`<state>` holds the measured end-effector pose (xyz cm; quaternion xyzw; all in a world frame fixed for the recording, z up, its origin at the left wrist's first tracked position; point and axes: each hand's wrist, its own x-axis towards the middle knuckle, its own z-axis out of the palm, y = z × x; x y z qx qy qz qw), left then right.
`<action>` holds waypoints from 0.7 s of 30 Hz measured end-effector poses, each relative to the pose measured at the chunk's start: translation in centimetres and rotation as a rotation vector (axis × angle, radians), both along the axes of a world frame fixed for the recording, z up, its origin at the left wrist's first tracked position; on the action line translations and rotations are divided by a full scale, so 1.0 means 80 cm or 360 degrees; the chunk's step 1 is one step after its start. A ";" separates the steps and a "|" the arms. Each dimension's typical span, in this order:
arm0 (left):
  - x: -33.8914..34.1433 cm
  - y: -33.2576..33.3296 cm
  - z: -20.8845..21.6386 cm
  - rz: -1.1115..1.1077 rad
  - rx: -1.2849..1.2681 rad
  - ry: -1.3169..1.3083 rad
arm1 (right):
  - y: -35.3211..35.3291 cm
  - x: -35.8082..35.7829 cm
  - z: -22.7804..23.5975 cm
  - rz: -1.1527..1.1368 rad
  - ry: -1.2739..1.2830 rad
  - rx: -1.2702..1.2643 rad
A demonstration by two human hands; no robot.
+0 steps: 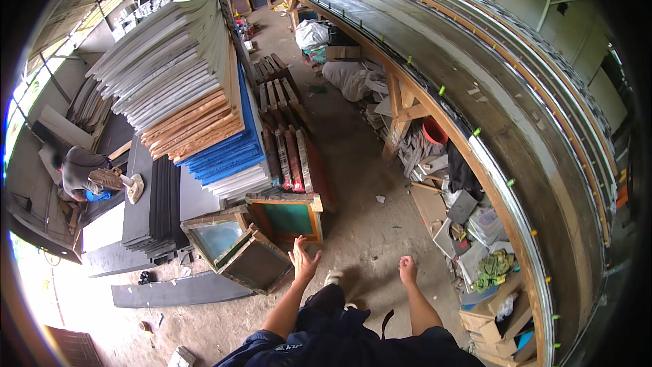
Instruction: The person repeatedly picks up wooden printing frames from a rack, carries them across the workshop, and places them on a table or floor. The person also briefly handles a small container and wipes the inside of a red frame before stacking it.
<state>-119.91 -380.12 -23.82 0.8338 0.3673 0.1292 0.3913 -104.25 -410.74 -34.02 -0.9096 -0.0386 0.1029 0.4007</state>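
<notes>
My left hand [303,260] reaches forward with its fingers spread and holds nothing. Just ahead of it a wood-framed screen with a green panel [284,219] stands upright. Beside that, to the left, lean a screen with a dark panel [257,259] and one with a pale bluish panel [216,236]. My left hand is nearest these screens; whether it touches one I cannot tell. Over the bare floor, apart from everything, my right hand [407,270] hangs with its fingers curled in and no object showing in it.
A long wooden-legged table [502,88] with small green clips along its edge runs down the right. Cardboard boxes [499,319] and cloth lie under it. At left rises a tall stack of sheets [183,75]. A person [85,173] bends near a fan [132,187] at far left.
</notes>
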 end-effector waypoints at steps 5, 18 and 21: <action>0.087 0.039 -0.013 0.0265 0.0172 -0.0076 | 0.052 0.115 -0.003 0.0690 -0.0115 -0.0163; 0.361 0.156 -0.062 0.0951 -0.0305 -0.0079 | 0.221 0.512 0.038 0.0282 0.0397 -0.0050; 0.434 0.187 -0.054 0.0955 -0.0364 -0.0088 | 0.276 0.578 0.029 0.0520 0.0471 -0.0028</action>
